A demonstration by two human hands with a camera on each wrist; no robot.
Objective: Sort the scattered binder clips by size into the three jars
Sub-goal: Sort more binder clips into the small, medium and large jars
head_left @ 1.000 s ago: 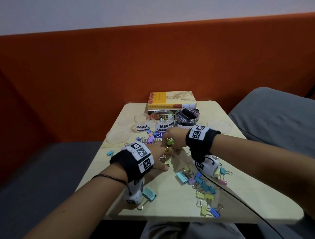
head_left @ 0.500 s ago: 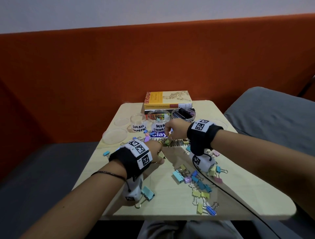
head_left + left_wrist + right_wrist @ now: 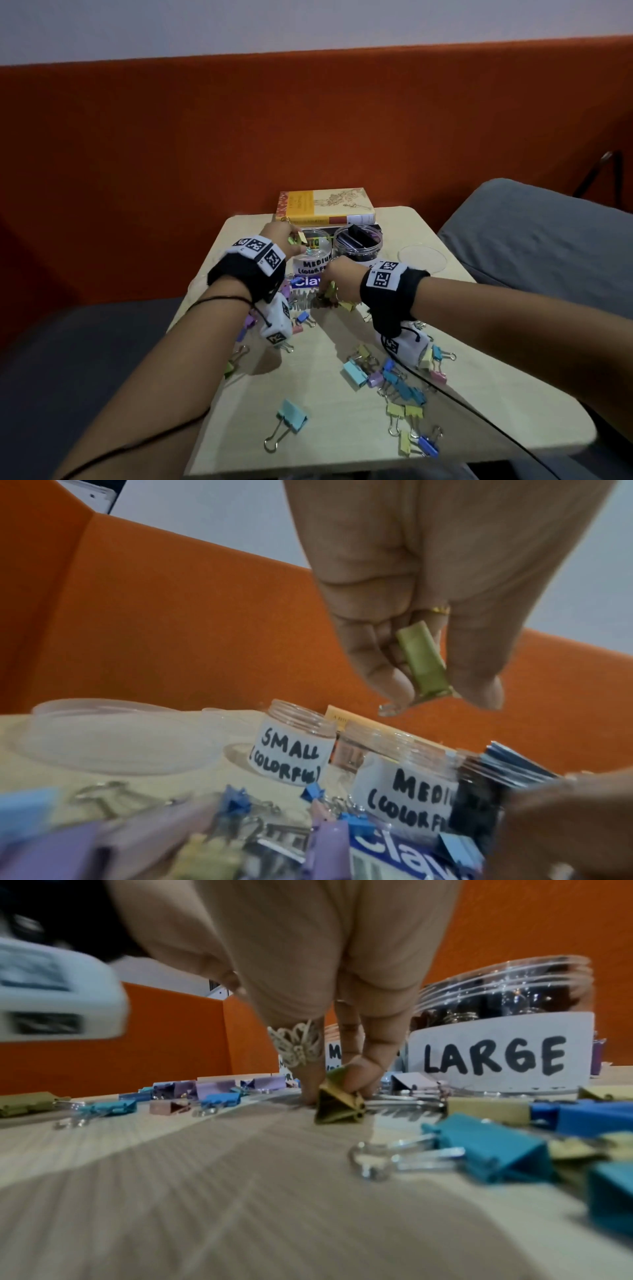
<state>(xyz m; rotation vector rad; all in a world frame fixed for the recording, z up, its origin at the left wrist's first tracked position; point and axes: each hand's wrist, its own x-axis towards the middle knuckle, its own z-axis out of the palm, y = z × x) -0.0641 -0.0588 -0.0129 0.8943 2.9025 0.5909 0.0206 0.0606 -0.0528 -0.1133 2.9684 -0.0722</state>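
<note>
My left hand (image 3: 286, 233) is raised over the jars and pinches a yellow-green binder clip (image 3: 423, 664) between thumb and fingers. The clip hangs above the gap between the SMALL jar (image 3: 298, 750) and the MEDIUM jar (image 3: 313, 262), near the MEDIUM jar's left rim. The LARGE jar (image 3: 358, 246) holds dark clips. My right hand (image 3: 329, 286) reaches down in front of the MEDIUM jar. Its fingertips (image 3: 363, 1069) pinch a yellow clip (image 3: 339, 1104) that rests on the table. In the head view my left wrist hides the SMALL jar.
Several coloured clips (image 3: 394, 377) lie scattered over the wooden table (image 3: 308, 452), and a big blue one (image 3: 291, 414) is near the front edge. Books (image 3: 325, 205) are stacked behind the jars. Clear lids (image 3: 423, 257) lie beside them. A grey cushion (image 3: 548, 240) is on the right.
My left hand has lifted off the table with a clip and moved forward over the jars. My right hand has dropped onto the clips in front of the MEDIUM jar.
</note>
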